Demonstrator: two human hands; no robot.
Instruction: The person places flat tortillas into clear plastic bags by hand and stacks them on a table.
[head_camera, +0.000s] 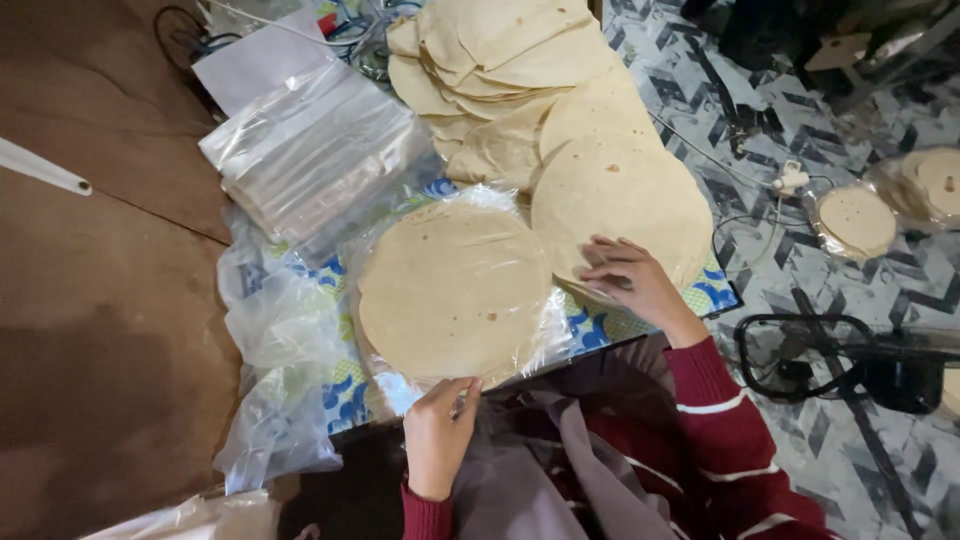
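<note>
The bagged stack (455, 290) of round flatbreads lay flat on the patterned mat (715, 290), sealed under clear plastic, and everything else sat around it. The left hand (440, 430) was at the stack's near edge, fingers curled together and pinching the plastic rim there. The right hand (625, 280) rested just right of the stack, fingers spread slightly apart and pressing flat on the loose stack (620, 195) of bare flatbreads, whose edge touched the bagged one. Beyond the bagged stack, a long heap (500, 70) of more flatbreads fanned away from the person. To the stack's upper left sat a pile of empty clear bags (310, 150), with crumpled plastic (275, 330) trailing down its left side. Well off to the right, on the grey patterned floor, lay a small bagged flatbread (855, 220), and nearer the person a black fan (850, 365).
</note>
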